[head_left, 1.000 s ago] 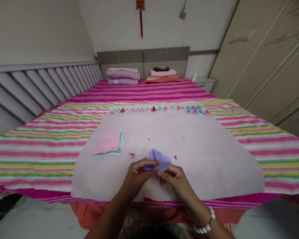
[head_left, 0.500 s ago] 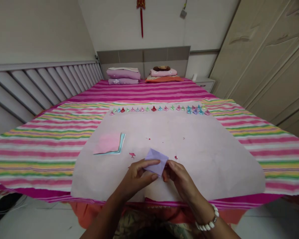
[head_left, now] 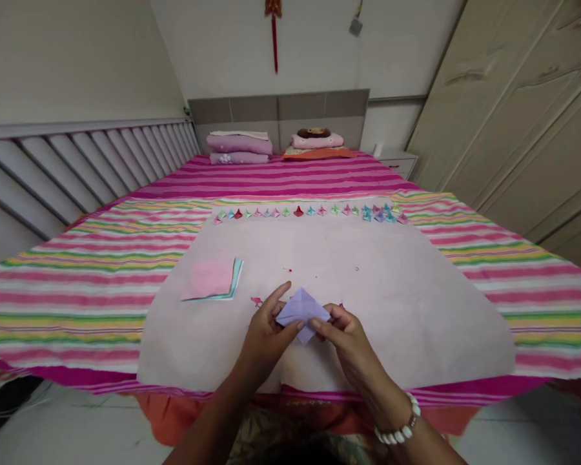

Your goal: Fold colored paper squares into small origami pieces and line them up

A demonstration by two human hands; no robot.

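Observation:
A folded lilac paper piece point(head_left: 302, 309) is held just above a large pale sheet point(head_left: 397, 303) spread on the striped bed. My left hand point(head_left: 266, 332) pinches its left corner, with the index finger raised. My right hand point(head_left: 345, 336), a white bead bracelet on its wrist, pinches the right corner. Both hands meet near the front edge of the pale sheet.
A small stack of pink and light blue paper squares point(head_left: 212, 280) lies to the left. A row of several small folded paper shapes point(head_left: 310, 212) lines the sheet's far edge. Folded bedding and pillows point(head_left: 240, 148) rest at the headboard. A wardrobe point(head_left: 523, 110) stands on the right.
The lilac paper has been turned and reshaped in my fingers, now showing a pointed top. My left index finger has lifted off it.

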